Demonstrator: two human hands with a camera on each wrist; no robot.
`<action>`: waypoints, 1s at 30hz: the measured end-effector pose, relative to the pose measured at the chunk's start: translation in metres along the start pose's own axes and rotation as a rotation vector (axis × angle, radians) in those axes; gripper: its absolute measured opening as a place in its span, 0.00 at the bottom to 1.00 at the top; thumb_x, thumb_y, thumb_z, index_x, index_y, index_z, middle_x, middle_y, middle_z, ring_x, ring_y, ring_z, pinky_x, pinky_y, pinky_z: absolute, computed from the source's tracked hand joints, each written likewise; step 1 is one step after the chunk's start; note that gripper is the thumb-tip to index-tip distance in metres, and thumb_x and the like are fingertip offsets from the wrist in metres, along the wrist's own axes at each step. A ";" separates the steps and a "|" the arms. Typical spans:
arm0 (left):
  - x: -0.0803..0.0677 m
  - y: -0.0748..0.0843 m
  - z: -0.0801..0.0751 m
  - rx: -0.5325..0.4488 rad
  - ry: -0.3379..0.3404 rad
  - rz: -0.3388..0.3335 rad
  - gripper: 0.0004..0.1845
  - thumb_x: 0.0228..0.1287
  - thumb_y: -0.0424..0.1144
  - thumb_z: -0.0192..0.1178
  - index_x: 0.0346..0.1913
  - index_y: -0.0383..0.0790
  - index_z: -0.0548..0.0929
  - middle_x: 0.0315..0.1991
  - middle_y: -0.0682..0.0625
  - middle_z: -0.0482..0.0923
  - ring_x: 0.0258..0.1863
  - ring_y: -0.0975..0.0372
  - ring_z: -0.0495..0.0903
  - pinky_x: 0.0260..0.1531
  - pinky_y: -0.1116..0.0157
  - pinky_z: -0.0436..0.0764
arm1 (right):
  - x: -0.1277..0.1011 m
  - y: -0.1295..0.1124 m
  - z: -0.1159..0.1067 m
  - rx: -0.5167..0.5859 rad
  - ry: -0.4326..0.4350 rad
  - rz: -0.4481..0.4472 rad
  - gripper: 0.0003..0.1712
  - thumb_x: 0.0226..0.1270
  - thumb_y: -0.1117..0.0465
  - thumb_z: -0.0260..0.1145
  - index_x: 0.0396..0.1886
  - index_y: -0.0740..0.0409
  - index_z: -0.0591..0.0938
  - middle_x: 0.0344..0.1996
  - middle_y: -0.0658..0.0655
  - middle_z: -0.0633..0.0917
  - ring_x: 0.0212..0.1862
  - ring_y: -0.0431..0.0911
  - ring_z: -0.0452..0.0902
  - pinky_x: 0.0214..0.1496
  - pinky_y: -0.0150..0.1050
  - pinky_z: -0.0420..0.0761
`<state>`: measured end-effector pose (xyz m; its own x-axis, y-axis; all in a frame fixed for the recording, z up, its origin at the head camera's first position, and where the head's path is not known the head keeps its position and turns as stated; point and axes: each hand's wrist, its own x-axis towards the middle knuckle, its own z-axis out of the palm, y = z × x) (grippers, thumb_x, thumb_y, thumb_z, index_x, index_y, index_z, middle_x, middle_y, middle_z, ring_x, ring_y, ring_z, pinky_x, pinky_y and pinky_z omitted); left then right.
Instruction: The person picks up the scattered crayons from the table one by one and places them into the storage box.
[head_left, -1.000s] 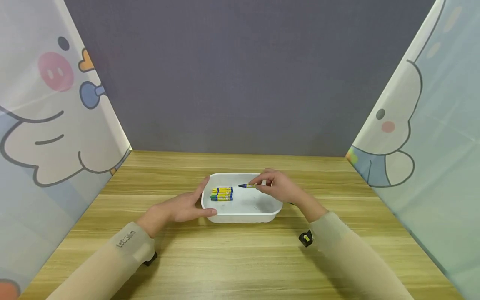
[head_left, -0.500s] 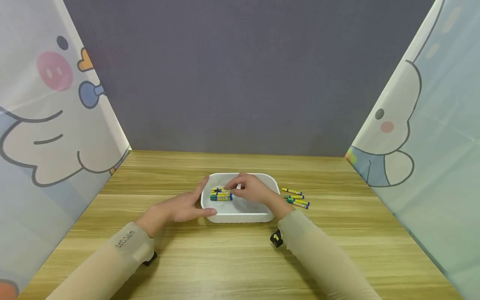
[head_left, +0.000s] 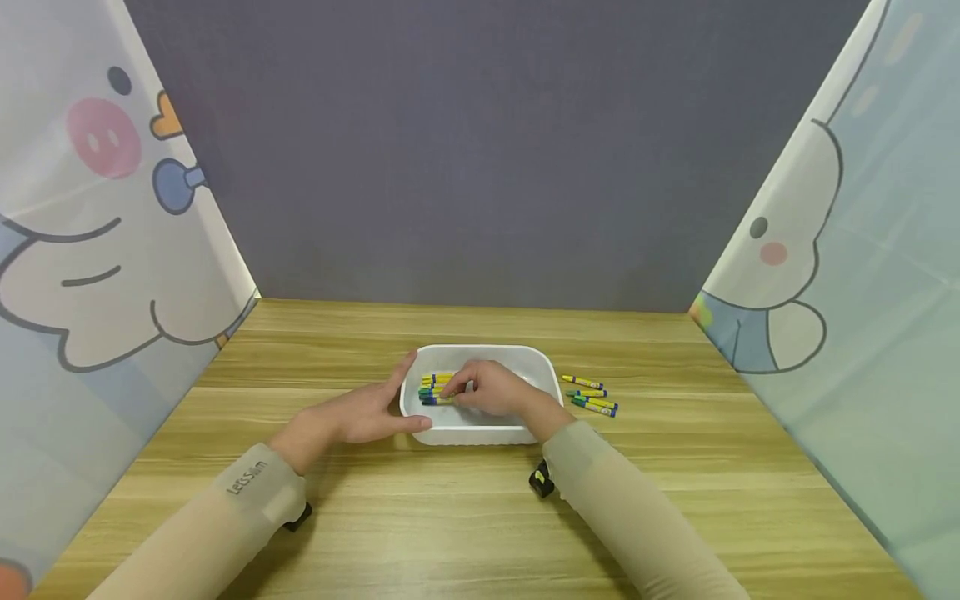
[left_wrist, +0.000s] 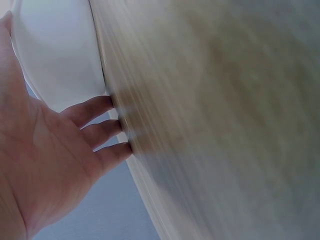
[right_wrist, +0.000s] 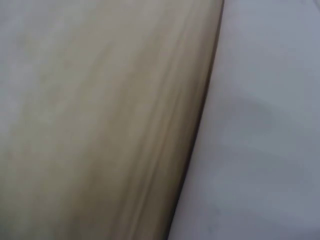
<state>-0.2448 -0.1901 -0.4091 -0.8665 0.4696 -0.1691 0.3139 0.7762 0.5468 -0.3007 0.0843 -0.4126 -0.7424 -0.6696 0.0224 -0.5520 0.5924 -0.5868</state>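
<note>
The left hand [head_left: 352,417] is resting against the left end of the white oval plastic tray [head_left: 525,358] on the wooden tabletop [head_left: 450,517], its grip open, fingers straight. The right hand [head_left: 491,390] is reaching inside the tray, fingertips touching the row of yellow-and-blue wax crayons [head_left: 433,385]; its grip cannot be made out. Loose yellow-wrapped crayons [head_left: 591,396] are lying just right of the tray.
</note>
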 end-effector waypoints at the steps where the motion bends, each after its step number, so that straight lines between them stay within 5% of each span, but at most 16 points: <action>1: 0.000 0.000 0.000 0.003 0.001 -0.002 0.68 0.70 0.77 0.61 0.91 0.52 0.27 0.77 0.29 0.72 0.69 0.44 0.80 0.71 0.38 0.76 | 0.001 0.000 0.000 -0.009 -0.002 -0.002 0.11 0.75 0.63 0.74 0.50 0.46 0.96 0.42 0.48 0.87 0.40 0.39 0.75 0.47 0.34 0.77; 21: 0.000 -0.001 0.000 0.006 0.003 0.011 0.67 0.71 0.75 0.62 0.91 0.50 0.28 0.76 0.29 0.73 0.70 0.42 0.79 0.72 0.37 0.75 | 0.001 -0.003 -0.002 -0.040 0.039 0.002 0.09 0.75 0.58 0.77 0.51 0.44 0.95 0.43 0.46 0.88 0.41 0.37 0.76 0.47 0.33 0.79; 30: -0.001 0.000 0.000 -0.001 0.011 0.012 0.68 0.71 0.75 0.63 0.91 0.49 0.28 0.76 0.29 0.73 0.71 0.41 0.79 0.74 0.36 0.73 | -0.038 -0.002 -0.058 0.020 0.145 0.021 0.12 0.80 0.56 0.72 0.57 0.50 0.94 0.47 0.50 0.90 0.40 0.43 0.77 0.44 0.38 0.79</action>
<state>-0.2444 -0.1904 -0.4087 -0.8672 0.4738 -0.1534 0.3237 0.7703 0.5495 -0.2934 0.1342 -0.3657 -0.8013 -0.5848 0.1261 -0.5296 0.5954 -0.6042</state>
